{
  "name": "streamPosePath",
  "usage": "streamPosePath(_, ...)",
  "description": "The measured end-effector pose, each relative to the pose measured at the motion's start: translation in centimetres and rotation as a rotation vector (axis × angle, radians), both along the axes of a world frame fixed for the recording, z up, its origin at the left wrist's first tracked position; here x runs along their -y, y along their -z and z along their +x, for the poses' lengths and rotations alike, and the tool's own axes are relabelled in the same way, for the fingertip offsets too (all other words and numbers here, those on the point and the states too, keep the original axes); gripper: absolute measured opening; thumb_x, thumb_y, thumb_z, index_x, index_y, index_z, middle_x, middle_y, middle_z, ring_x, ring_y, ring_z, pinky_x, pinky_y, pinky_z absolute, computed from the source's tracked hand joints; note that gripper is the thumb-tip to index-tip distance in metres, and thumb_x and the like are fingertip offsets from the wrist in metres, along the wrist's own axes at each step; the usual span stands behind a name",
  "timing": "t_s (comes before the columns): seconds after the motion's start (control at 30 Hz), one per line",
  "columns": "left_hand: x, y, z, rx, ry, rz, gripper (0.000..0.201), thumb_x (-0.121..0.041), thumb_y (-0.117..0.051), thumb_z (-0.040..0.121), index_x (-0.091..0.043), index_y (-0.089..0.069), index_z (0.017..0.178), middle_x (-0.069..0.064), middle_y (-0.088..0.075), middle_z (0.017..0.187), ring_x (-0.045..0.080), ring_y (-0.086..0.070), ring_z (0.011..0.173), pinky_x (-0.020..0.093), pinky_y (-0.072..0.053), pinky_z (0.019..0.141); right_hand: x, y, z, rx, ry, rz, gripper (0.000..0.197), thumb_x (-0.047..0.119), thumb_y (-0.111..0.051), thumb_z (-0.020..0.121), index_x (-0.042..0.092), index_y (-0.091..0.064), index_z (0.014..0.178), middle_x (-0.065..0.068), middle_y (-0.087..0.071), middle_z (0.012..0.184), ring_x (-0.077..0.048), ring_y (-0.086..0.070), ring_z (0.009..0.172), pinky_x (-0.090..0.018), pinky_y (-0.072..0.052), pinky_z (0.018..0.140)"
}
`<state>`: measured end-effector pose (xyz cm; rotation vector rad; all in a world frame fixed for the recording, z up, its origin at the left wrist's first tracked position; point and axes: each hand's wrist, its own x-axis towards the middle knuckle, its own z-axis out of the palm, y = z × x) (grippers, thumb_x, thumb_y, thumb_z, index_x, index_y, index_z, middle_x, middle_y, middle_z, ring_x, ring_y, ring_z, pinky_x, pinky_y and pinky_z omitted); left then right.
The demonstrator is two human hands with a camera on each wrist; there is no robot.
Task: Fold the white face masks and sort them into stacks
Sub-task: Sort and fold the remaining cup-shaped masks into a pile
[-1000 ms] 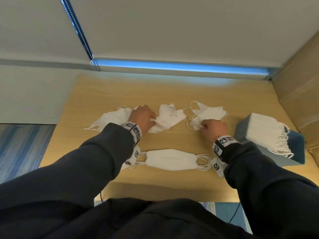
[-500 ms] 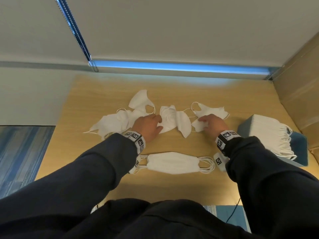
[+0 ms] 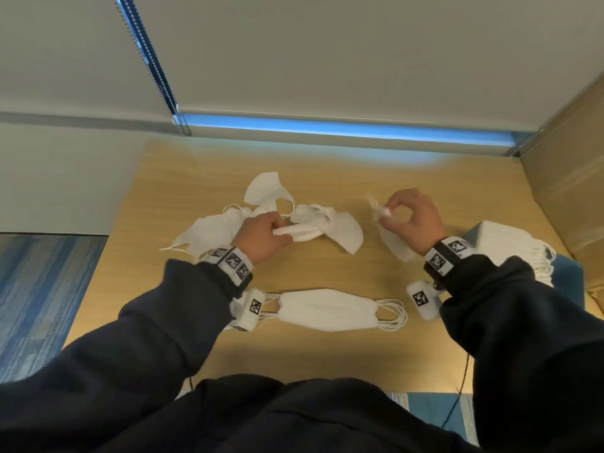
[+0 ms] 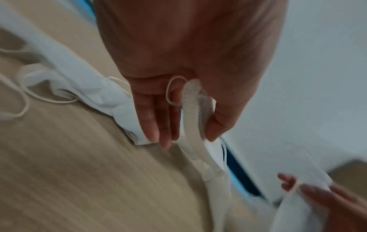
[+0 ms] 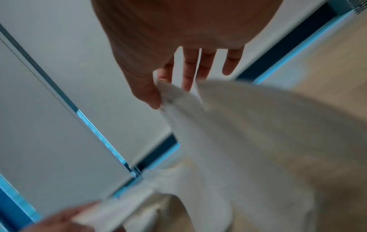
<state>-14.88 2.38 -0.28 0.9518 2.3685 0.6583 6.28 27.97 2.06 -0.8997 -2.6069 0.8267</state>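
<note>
Head: folded stack (image 3: 327, 309) | left wrist: thumb pinching mask (image 4: 193, 119)

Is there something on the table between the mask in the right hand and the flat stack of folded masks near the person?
Nothing visible: the table is bare between the mask in the right hand and the folded stack.

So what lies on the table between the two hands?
In the head view, a loose mask held by the left hand, then bare table before the right hand.
</note>
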Motion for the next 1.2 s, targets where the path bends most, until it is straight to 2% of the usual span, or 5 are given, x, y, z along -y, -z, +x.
streamPosePath(0.17,3.4,-2.0,0.7,0.723,-0.319,0.309,0.027,0.002,-0.075,0.085,-0.014,-0.054,0.088,0.015,-0.065,0.101,0.029,-0.075,0.081,0.031,-0.059,0.058,1.2,-4.4,0.0,-0.427,0.158,-0.435,0.032,0.016,-0.078,0.086,-0.003,-0.059,0.103,-0.005,-0.073,0.103,-0.02,-0.069,0.095,-0.042,-0.058,0.087)
streamPosePath(0.3,5.3,-2.1,2.2,0.932,-0.426,0.426,0.031,-0.015,-0.085,0.074,-0.009,-0.074,0.102,0.009,-0.07,0.097,0.019,-0.067,0.083,0.029,-0.054,0.068,2.3,-4.2,-0.2,-0.556,0.425,-0.711,0.043,0.016,-0.083,0.081,0.01,-0.053,0.111,-0.007,-0.071,0.108,-0.027,-0.07,0.099,-0.047,-0.059,0.084)
streamPosePath(0.67,8.9,-2.4,4.2,0.847,-0.713,0.643,0.043,-0.003,-0.074,0.086,-0.021,-0.069,0.125,0.004,-0.073,0.113,0.019,-0.068,0.103,0.034,-0.051,0.087,6.1,-2.4,1.3,-0.625,0.751,-1.446,0.042,0.02,-0.071,0.093,0.001,-0.059,0.129,-0.015,-0.072,0.117,-0.03,-0.071,0.106,-0.042,-0.063,0.073)
streamPosePath(0.8,9.2,-2.9,5.3,1.088,-0.631,0.641,0.037,0.001,-0.063,0.092,-0.006,-0.067,0.128,0.014,-0.072,0.125,0.03,-0.068,0.11,0.038,-0.058,0.084,9.2,-1.8,1.3,-0.621,0.655,-1.47,0.04,-0.002,-0.066,0.091,-0.001,-0.058,0.13,-0.019,-0.069,0.126,-0.033,-0.067,0.116,-0.041,-0.061,0.087)
streamPosePath(1.2,7.4,-5.1,7.4,0.792,-0.47,0.635,0.026,-0.002,-0.072,0.088,-0.008,-0.073,0.114,0.009,-0.079,0.105,0.023,-0.075,0.094,0.028,-0.058,0.067,12.9,-1.6,2.6,-0.594,0.528,-1.496,0.031,-0.005,-0.055,0.097,-0.003,-0.061,0.128,-0.023,-0.067,0.128,-0.032,-0.07,0.106,-0.039,-0.062,0.084)
